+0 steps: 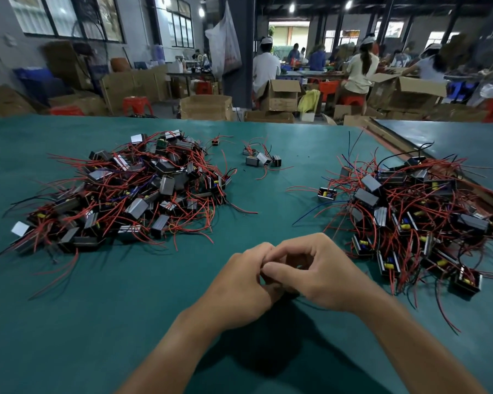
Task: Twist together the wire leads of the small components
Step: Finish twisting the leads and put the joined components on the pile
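1. Forearms come in from the bottom edge and converge at lower centre, wrists low over the green tabletop (69, 322).
2. At lower centre the left hand (239, 282) and right hand (322, 274) meet fingertip to fingertip. Both are curled, and the right thumb lies across toward the left fingers.
3. Between them they pinch a small dark component (286, 292). Only a sliver of it shows under the right thumb, and its wire leads are hidden by the fingers.
4. This looks like the twisting step itself, though how far the twist has got cannot be told.
5. The next move likely calls for one hand to hold the body steady while the other rolls the pinched ends between thumb and forefinger.
6. A right pile (410, 217) of boxy components with red leads sits at middle right, near the right hand.
7. A larger left pile (125, 189) sits at middle left, well apart from the hands.
8. A small cluster (261, 160) lies between the piles, toward upper centre.
9. Which heap is finished work cannot be told.
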Motion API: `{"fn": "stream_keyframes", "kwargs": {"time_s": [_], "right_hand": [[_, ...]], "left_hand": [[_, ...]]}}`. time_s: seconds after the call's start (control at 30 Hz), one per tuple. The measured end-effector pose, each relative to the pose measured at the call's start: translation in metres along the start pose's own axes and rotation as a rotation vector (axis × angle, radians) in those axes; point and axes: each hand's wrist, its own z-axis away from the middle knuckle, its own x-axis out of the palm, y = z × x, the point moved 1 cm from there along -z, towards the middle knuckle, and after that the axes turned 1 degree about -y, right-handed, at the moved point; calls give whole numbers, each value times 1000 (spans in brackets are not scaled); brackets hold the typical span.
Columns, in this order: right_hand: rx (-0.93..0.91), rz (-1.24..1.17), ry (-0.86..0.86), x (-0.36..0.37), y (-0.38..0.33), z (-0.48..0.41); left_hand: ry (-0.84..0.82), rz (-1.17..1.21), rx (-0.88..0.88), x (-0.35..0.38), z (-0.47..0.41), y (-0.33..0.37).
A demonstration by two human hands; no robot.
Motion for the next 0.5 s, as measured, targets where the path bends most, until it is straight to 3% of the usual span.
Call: {"fn": "stream_keyframes", "kwargs": {"time_s": [0.23,0.5], "right_hand": [[55,30,134,1,3,-2],[120,92,319,-7,10,-7]], "left_hand": [[42,60,-36,3,-1,0],[216,335,-81,1,-4,3]]}}
